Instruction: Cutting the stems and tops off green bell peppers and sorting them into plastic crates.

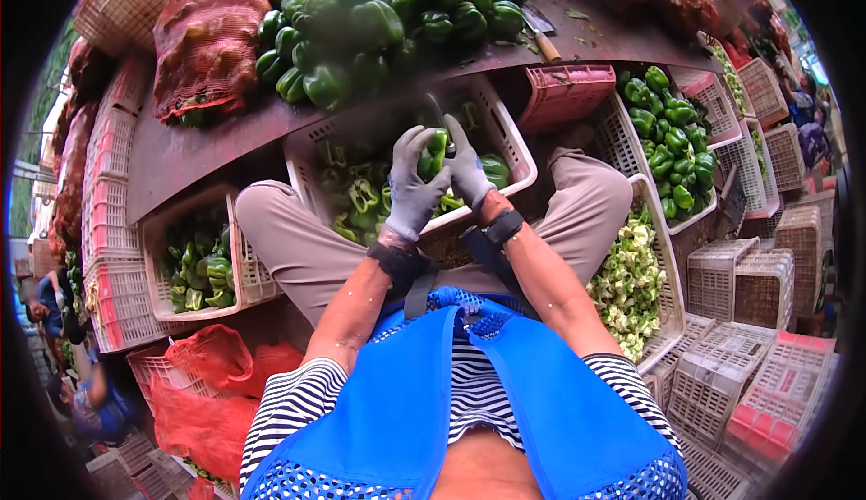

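Note:
My left hand (410, 183), in a grey glove, is closed around a green bell pepper (434, 154). Close against the pepper's other side is my right hand (467, 172), also gloved and closed. A slim, shiny knife blade (436, 106) sticks up beside its fingertips; its handle is mostly hidden by the fingers. Both hands are above a pale plastic crate (521, 159) between my knees. Inside that crate lie cut green pepper pieces (363, 195), partly covered by my hands.
A heap of green peppers (388, 22) covers the board ahead, with a wooden-handled cleaver (544, 38) beside it. Red mesh sacks (212, 40) stand left. Pepper crates flank me, one with pale cores (627, 284) near my right knee. Stacked crates (726, 365) rise at right.

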Tool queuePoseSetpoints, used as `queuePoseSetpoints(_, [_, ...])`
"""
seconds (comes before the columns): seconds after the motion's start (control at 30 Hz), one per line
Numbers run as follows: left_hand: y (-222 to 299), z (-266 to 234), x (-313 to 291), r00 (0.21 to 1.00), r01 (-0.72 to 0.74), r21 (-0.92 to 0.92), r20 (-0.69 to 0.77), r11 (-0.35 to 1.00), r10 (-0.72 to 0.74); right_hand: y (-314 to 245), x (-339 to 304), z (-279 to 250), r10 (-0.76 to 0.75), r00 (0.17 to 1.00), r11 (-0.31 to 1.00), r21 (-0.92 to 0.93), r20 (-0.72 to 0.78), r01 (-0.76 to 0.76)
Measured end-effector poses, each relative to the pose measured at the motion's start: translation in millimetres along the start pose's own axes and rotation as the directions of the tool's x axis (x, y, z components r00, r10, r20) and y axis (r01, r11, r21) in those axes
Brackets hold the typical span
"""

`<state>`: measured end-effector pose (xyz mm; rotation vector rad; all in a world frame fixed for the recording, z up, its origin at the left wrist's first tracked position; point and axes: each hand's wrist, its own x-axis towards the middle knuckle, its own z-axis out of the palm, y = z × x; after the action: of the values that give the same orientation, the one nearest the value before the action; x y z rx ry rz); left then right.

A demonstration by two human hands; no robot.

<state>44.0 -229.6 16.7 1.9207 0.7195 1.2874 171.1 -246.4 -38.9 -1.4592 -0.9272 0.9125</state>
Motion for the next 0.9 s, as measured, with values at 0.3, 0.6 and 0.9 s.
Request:
queuePoseSetpoints(0.3, [-1.2,-7.6,11.2,0.837,0.469,-0.748,0.207,0.469,-0.507,-27.0,-12.8,-2.7,-0.030,1.000,0.955,0.294,0.005,0.028])
queuePoseSetpoints(0.6, [-30.4,-14.7,20.3,0.696,0.480,-0.874,0.437,-0.084,-0.570,-80.1,-28.4,-50.3,0.085,0.908,0.848,0.449,0.409,-0.282])
queuePoseSetpoints(0.9, [-104.1,-11.4,35.0,0.857,0.357,0.334,0.255,0.872,-0.449,-123.4,-90.5,-228.3,-0.022,0.982,0.873,-0.482,-0.187,-0.073])
